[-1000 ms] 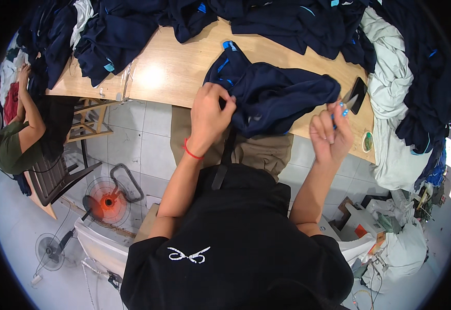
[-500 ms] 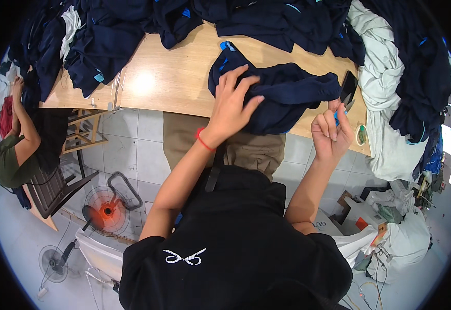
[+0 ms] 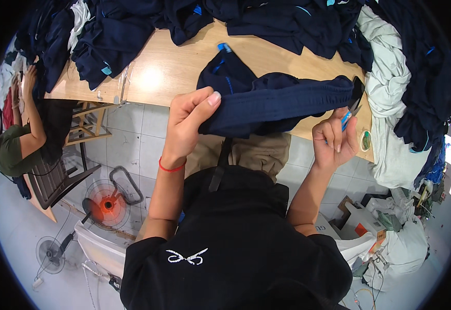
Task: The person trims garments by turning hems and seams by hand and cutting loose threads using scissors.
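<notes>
A navy garment with a gathered elastic waistband [image 3: 287, 103] is stretched sideways above the table's near edge. My left hand [image 3: 186, 124] is closed on the band's left end, thumb on top. At the band's right end, my right hand [image 3: 334, 139] is closed around small blue-handled thread snips [image 3: 345, 120], their pointed metal blade sticking up past the fingers. Some right fingertips lie against the band's end; whether they also pinch the cloth cannot be made out. The rest of the garment, with a light-blue tag [image 3: 224, 47] at its far corner, lies on the wooden table [image 3: 158, 72].
Navy garments [image 3: 282, 26] are heaped along the table's far side, with pale cloth [image 3: 385, 88] at the right. Beside my right hand are a dark flat object [image 3: 358, 89] and a small oval container [image 3: 365, 140]. Another person [image 3: 19, 144] works at the far left, near a fan [image 3: 107, 205].
My left hand has gone from lying spread on the garment to gripping its waistband, further left. The band is now pulled out straight. The snips' blade now shows at my right hand.
</notes>
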Action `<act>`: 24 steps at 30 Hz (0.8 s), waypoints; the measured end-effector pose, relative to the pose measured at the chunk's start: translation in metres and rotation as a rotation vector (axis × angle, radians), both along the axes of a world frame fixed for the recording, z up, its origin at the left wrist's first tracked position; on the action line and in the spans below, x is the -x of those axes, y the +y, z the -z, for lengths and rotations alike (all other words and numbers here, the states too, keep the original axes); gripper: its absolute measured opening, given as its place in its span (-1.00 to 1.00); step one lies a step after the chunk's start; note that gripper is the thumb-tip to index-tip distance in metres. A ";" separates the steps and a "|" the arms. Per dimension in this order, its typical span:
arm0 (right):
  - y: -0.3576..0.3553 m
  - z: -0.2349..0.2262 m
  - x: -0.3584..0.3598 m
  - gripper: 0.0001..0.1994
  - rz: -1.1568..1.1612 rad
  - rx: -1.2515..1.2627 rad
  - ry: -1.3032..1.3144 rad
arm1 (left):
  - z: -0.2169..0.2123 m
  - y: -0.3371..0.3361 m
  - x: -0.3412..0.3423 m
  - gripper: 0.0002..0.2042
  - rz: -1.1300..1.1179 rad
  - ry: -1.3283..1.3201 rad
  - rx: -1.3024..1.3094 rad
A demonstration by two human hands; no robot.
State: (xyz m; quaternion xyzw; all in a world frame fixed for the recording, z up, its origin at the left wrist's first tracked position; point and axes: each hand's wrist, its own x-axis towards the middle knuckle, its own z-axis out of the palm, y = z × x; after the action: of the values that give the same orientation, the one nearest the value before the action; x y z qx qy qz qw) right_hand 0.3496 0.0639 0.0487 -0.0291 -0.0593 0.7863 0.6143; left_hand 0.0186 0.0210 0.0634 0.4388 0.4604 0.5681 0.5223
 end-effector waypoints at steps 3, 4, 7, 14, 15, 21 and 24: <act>0.000 -0.013 0.005 -0.64 -0.026 -0.080 -0.067 | -0.006 -0.006 0.004 -0.56 -0.025 0.027 -0.015; -0.001 -0.017 0.007 -0.65 -0.025 -0.092 -0.078 | -0.006 -0.008 0.005 -0.55 -0.036 0.044 -0.023; -0.005 -0.024 0.010 -0.67 -0.012 -0.100 -0.120 | -0.008 -0.011 0.010 -0.61 -0.032 0.104 -0.037; -0.015 -0.041 0.035 -0.63 0.207 -0.073 -0.778 | -0.005 -0.007 -0.003 -0.54 0.000 0.786 -0.315; -0.014 -0.039 0.040 -0.63 0.209 -0.072 -0.777 | 0.001 -0.008 -0.004 -0.54 0.002 0.787 -0.315; -0.004 -0.038 0.077 -0.47 0.727 0.037 -1.574 | 0.003 -0.007 -0.017 -0.43 -0.063 0.863 -0.323; -0.009 -0.027 0.057 -0.56 0.544 -0.003 -1.717 | 0.010 -0.013 -0.026 -0.44 -0.207 0.699 -0.254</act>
State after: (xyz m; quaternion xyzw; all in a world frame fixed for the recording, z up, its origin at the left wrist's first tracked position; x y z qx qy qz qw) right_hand 0.2931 0.0554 0.0757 -0.6187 -0.4901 0.3213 0.5233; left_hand 0.0444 0.0083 0.0534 0.6184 0.5785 0.4863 0.2154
